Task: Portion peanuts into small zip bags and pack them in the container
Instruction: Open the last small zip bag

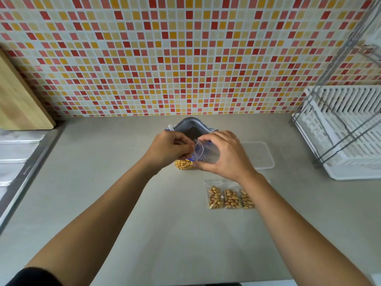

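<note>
Status per head cam, one moment.

**Hands**
- Left hand (171,148): fingers curled, thumb + fingertips pinching the left lip of the small zip bag (207,154).
- Right hand (225,155): fingers curled round the same bag from the right, thumb at its lower edge.
- Both hands sit close together, above the desk (185,223), approx. centre of view.

**Task items**
- Small zip bag: clear plastic, held off the desk between the two hands, mouth turned toward the left hand and part-open. I can't tell whether anything is inside.
- Peanut pouch (191,129): stands upright on the desk directly behind the hands. Top is open and the grey inner lining is visible. Peanuts (184,164) show through its lower front, just below the left hand.
- Container (260,156): clear, rectangular, on the desk to the right of the right hand, partly hidden by it. I can't tell if a lid is fitted.
- Filled bags (215,198): three small bags w/ peanuts, flat on the desk in a row, side by side, nearer me than the right hand. The right forearm covers part of the rightmost one.

**Surroundings**
- Dish rack (350,141): white, w/ wire frame, at the desk's right edge.
- Cutting board (18,100): wood, leaning on the tiled wall (185,58) at left.
</note>
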The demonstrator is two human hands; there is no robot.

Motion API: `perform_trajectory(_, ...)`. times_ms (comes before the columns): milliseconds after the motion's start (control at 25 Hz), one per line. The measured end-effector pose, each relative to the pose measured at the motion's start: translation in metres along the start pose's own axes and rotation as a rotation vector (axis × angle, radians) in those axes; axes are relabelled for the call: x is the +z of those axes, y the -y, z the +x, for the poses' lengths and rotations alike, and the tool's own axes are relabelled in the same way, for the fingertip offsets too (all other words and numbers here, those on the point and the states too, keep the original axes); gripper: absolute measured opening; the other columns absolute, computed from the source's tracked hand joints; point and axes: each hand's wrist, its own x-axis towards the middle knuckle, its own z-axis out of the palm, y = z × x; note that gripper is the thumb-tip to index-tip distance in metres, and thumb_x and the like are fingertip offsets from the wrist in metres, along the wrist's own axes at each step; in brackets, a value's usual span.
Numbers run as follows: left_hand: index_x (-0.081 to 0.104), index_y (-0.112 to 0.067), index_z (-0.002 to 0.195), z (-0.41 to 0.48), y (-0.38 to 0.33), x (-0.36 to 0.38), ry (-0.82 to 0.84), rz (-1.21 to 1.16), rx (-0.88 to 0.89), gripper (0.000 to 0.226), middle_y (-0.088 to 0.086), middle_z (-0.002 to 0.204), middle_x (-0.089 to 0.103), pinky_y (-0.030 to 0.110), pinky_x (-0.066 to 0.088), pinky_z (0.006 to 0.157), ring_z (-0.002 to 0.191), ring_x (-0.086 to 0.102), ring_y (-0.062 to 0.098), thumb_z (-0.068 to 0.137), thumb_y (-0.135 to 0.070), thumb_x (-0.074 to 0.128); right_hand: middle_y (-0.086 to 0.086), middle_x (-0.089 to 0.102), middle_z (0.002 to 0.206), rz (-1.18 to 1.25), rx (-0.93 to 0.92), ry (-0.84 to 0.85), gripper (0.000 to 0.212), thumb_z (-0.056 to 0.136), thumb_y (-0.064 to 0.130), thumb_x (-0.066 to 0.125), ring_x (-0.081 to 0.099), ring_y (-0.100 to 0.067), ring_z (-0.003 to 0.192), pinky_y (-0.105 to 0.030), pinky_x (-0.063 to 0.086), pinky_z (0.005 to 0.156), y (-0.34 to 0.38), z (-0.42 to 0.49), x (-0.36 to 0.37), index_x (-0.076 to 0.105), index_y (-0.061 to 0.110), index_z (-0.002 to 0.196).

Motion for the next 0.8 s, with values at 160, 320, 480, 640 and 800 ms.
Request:
perform_trajectory(160,0.067,-0.016,0.100,0.019,0.011,-0.021,-0.301,0.111,0.077,0.015,0.002,0.090,0.068,0.018,0.045,0.057,0.078,0.061,0.012,0.089,-0.024,0.061,0.008,0.065,0.106,0.342,0.210,-0.048,0.058,0.063,0.042,0.082,0.059,-0.005,0.097,-0.018,0.048,0.084,-0.006,-0.002,-0.001,0.060,0.021,0.113)
perform_trajectory(320,0.066,-0.011,0.113,0.050,0.030,-0.028,-0.351,0.425,-0.015,0.035,0.005,0.113,0.067,0.028,0.040,0.068,0.092,0.052,0.011,0.088,-0.034,0.061,0.004,0.064,0.110,0.525,0.361,-0.085,0.059,0.065,0.036,0.081,0.060,-0.008,0.099,-0.014,0.049,0.081,-0.014,0.000,0.010,0.058,0.017,0.116)
perform_trajectory(480,0.071,-0.012,0.101,0.063,0.027,-0.021,-0.348,0.450,0.114,0.024,0.002,0.109,0.070,0.029,0.042,0.072,0.100,0.055,0.015,0.089,-0.029,0.060,0.005,0.063,0.114,0.616,0.478,-0.090,0.056,0.069,0.037,0.079,0.060,-0.010,0.101,-0.029,0.052,0.087,-0.021,0.004,0.022,0.056,0.021,0.117)
perform_trajectory(640,0.065,-0.022,0.100,0.064,0.022,-0.007,-0.208,0.647,0.142,0.019,-0.004,0.093,0.069,0.039,0.037,0.089,0.112,0.045,0.022,0.088,-0.032,0.054,0.007,0.064,0.113,0.645,0.512,-0.101,0.058,0.066,0.044,0.078,0.061,-0.010,0.102,-0.030,0.052,0.088,-0.026,0.008,0.025,0.057,0.022,0.115)
perform_trajectory(800,0.063,-0.027,0.108,0.065,0.013,-0.004,-0.162,0.870,0.063,0.026,-0.001,0.104,0.064,0.051,0.030,0.096,0.126,0.034,0.023,0.093,-0.039,0.046,0.010,0.062,0.112,0.617,0.480,-0.069,0.058,0.064,0.046,0.076,0.061,-0.006,0.100,-0.027,0.052,0.085,-0.027,0.012,0.022,0.055,0.024,0.114)
